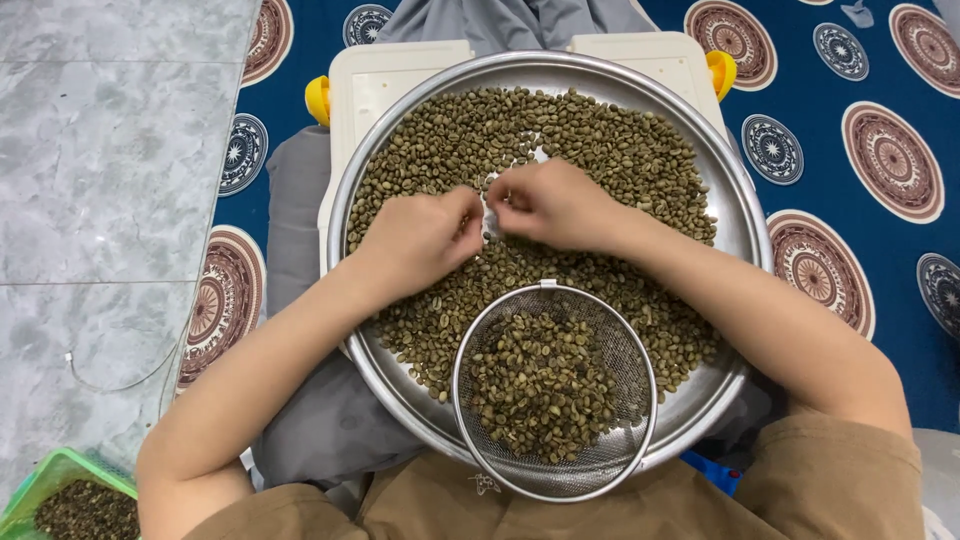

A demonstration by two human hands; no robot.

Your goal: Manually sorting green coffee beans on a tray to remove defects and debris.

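A large round steel tray point(745, 225) is covered with green unroasted coffee beans point(600, 140). My left hand point(420, 235) and my right hand point(555, 205) rest on the beans at the tray's middle, fingertips almost touching, fingers curled and pinching among the beans. Whether either hand holds a bean is hidden by the fingers. A round wire mesh sieve point(630, 440), part full of beans, sits on the near side of the tray, just below my hands.
The tray lies on a white plastic stool point(400, 65) with yellow corners. Underneath is a blue patterned mat point(880, 90), grey stone floor point(100, 150) to the left. A green basket point(45, 480) holding beans is at the lower left corner. Grey cloth point(300, 200) lies beside the tray.
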